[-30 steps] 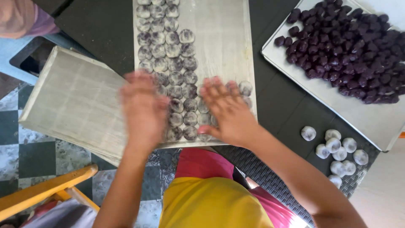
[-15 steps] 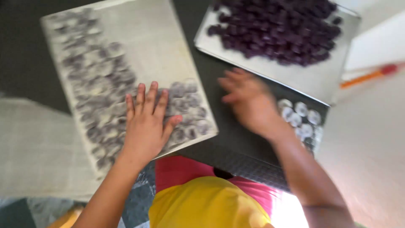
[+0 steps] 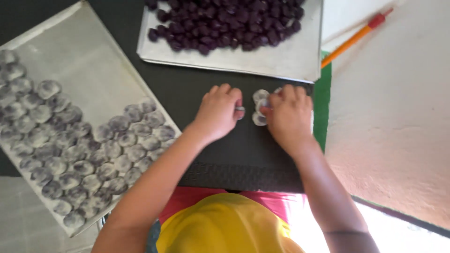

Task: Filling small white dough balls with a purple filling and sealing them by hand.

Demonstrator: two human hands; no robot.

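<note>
My left hand [image 3: 218,112] and my right hand [image 3: 288,115] rest side by side on a dark mat [image 3: 243,150], both curled over a small cluster of pale round dough discs [image 3: 259,104]. The left fingertips pinch one small disc at its edge. The right hand covers most of the cluster, with fingers bent on the discs. To the left a metal tray [image 3: 89,61] holds several greyish, purple-filled dough balls [image 3: 89,150]. Above my hands another metal tray [image 3: 286,58] carries a heap of dark purple balls [image 3: 225,21].
An orange stick with a red end [image 3: 356,37] lies at the upper right on a pale wall or floor surface [image 3: 398,117]. A green strip [image 3: 322,107] borders the mat. My yellow and pink clothing [image 3: 225,225] fills the lower middle.
Both hands left the tray of grey dough balls and moved right onto the pale discs on the mat. The view shifted right as well.
</note>
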